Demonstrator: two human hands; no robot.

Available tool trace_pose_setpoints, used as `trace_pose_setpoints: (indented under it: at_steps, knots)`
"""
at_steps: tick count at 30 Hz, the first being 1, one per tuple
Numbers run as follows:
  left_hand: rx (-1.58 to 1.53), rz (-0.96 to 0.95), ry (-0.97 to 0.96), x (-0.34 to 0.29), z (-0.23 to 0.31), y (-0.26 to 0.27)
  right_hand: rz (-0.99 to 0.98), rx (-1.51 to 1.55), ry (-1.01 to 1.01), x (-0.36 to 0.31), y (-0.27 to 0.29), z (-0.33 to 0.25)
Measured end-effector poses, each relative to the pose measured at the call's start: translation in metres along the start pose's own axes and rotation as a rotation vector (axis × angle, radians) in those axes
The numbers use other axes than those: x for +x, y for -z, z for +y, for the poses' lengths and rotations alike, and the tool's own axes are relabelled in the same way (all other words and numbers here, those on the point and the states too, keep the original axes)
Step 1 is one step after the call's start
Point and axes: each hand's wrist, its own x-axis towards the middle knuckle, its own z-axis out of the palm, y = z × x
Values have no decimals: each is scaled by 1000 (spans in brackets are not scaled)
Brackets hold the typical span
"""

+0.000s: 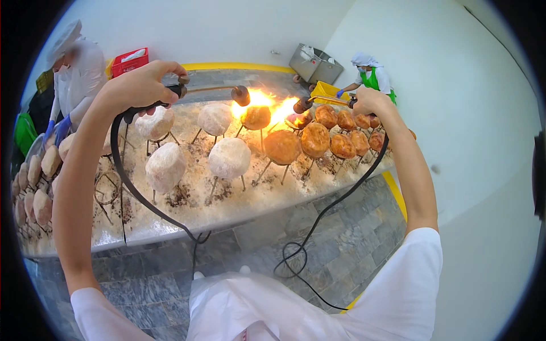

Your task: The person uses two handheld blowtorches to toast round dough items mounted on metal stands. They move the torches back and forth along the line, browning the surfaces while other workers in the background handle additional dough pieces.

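My left hand (141,86) is wrapped round the black handle of a gas torch (242,95), whose nozzle points right. A second gas torch (303,104) is in my right hand (372,102), aimed left. Their bright flames (267,108) meet around a browned round lump (256,117) on a wire stand, and a darker lump beside it is partly hidden by fire. Pale, whitish lumps (230,157) stand to the left; glossy brown ones (282,147) stand to the right. I cannot tell what food the lumps are.
The long pale table (250,193) is spotted with char. Black hoses (153,210) hang from both torches to the tiled floor. A co-worker (79,79) handles lumps at the left; another (369,77) is at the far right by a yellow crate (327,92). A metal cart (315,65) stands behind.
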Motion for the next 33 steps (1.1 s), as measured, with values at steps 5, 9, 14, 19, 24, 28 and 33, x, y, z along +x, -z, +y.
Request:
trace_pose_setpoints:
  at_steps: [5, 9, 14, 19, 24, 28, 33]
  knots:
    - [-16, 1, -15, -1, -6, -2, 98, -46, 33, 8, -13, -7]
    - [-37, -23, -27, -4, -6, -4, 4, 94, 79, 15, -23, 12]
    - [-96, -41, -39, 18, -27, -13, -111, 376, 164, -33, -15, 27]
    - [-106, 0, -15, 24, -43, -17, -133, 543, 102, -81, -23, 24]
    - [-117, -40, -21, 7, -55, -1, -116, 593, 95, -99, -34, 4]
    - [-81, -43, -27, -19, -63, 16, -57, 428, 78, -109, -25, -30]
    - [-24, 30, -13, -63, -65, 38, -21, 280, 42, -117, -15, -64]
